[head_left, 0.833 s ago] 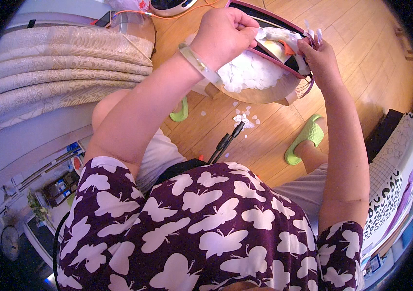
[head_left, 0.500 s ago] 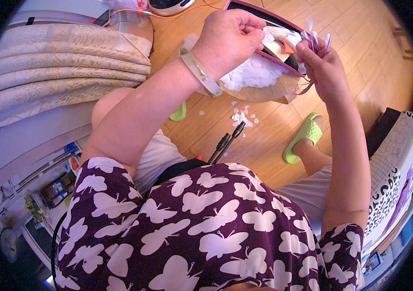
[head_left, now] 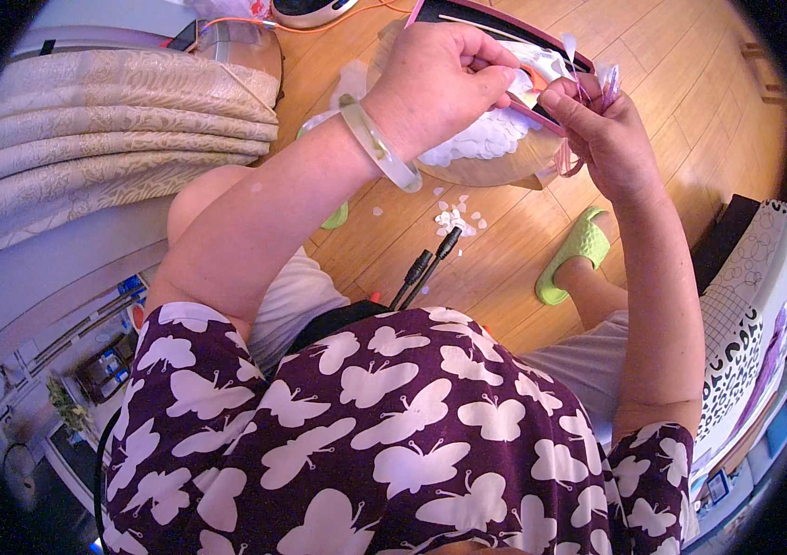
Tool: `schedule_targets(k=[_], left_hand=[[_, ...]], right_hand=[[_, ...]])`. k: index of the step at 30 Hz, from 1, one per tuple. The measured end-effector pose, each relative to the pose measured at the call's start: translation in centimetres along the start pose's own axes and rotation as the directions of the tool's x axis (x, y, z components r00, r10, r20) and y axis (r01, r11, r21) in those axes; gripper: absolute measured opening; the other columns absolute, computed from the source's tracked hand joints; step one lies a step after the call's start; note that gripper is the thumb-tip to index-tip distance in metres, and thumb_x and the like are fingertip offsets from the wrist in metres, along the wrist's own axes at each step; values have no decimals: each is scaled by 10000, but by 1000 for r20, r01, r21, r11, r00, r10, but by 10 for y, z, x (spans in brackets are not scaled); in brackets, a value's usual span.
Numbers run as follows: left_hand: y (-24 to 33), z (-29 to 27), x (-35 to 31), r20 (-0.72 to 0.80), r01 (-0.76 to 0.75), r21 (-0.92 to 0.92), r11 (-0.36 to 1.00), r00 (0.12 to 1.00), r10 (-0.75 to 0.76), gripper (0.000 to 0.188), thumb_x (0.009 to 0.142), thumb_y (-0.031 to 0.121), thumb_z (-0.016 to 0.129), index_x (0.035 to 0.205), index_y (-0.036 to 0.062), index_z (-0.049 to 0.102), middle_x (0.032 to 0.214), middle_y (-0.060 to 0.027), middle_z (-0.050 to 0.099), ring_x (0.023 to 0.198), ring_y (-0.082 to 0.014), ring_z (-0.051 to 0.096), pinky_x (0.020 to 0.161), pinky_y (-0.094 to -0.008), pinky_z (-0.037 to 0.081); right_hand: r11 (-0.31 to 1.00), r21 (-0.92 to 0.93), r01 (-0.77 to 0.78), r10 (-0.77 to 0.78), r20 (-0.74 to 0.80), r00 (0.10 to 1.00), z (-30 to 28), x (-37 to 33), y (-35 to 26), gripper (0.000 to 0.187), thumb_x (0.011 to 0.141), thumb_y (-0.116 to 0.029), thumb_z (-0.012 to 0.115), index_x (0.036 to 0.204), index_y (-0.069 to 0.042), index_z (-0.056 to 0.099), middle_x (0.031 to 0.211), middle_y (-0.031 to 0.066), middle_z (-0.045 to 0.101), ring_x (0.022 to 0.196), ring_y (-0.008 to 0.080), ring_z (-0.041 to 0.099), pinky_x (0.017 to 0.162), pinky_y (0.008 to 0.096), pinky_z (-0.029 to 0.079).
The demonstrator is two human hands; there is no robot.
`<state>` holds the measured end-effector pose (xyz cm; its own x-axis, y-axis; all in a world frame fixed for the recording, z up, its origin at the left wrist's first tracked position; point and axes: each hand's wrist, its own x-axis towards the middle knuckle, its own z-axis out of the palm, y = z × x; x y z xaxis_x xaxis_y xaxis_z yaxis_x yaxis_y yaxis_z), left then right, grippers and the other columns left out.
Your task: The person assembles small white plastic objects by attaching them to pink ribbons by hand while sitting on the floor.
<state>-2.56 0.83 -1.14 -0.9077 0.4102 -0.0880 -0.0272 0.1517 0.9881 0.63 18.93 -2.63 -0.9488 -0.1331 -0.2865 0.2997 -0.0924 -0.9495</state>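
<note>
My left hand (head_left: pixel 444 88) is closed in a pinch, with a pale bangle (head_left: pixel 380 143) on its wrist. What its fingertips hold, if anything, is too small to make out. Just to its right, my right hand (head_left: pixel 602 134) is closed on thin purplish stems with pale petal-like tips (head_left: pixel 611 83). The two hands are close together but apart. Beneath and beyond them lies a pink-rimmed, dark-lined box (head_left: pixel 541 39) with white and orange things in it. A heap of white petal-shaped pieces (head_left: pixel 481 139) lies just below my hands, partly hidden by the left one.
The heap rests on a round tan surface (head_left: pixel 504 173). Loose white pieces (head_left: pixel 454 220) are scattered on the wooden floor (head_left: pixel 495 268). Two black cable ends (head_left: pixel 430 264) stick up near my lap. A green slipper (head_left: pixel 578 254) is on my right foot. Draped patterned fabric (head_left: pixel 125 120) is at left.
My right hand has turned and moved slightly left, and the pale tips that fanned out above it are now mostly bunched. My left hand keeps its pinch. The whole view has shifted a little.
</note>
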Motion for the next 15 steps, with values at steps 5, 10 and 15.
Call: schedule_targets(k=[5, 10, 15], left_hand=[[1, 0, -1, 18, 25, -45, 999, 1000, -25, 180, 779, 78, 584, 897, -56, 569, 750, -90, 599, 643, -115, 593, 601, -215, 499], [2, 0, -1, 20, 37, -33, 999, 999, -37, 181, 775, 89, 592, 886, -53, 575, 733, -88, 600, 638, -114, 592, 596, -216, 499], [2, 2, -2, 26, 19, -1, 1000, 999, -19, 177, 772, 96, 597, 874, -48, 582, 719, -81, 602, 632, -111, 592, 588, -213, 495]], right_hand=[[998, -57, -29, 31, 35, 999, -4, 0, -4, 177, 741, -191, 648, 798, -31, 596, 611, -35, 527, 482, 25, 404, 418, 177, 275], [996, -85, -33, 35, 25, 999, -5, 3, 0, 173, 732, -183, 654, 790, -30, 597, 615, -26, 536, 489, 37, 424, 424, 177, 288], [1000, -18, -14, 14, -16, 1000, 1, 1, 3, 162, 724, -173, 662, 782, -33, 603, 617, -25, 539, 496, 30, 424, 424, 168, 280]])
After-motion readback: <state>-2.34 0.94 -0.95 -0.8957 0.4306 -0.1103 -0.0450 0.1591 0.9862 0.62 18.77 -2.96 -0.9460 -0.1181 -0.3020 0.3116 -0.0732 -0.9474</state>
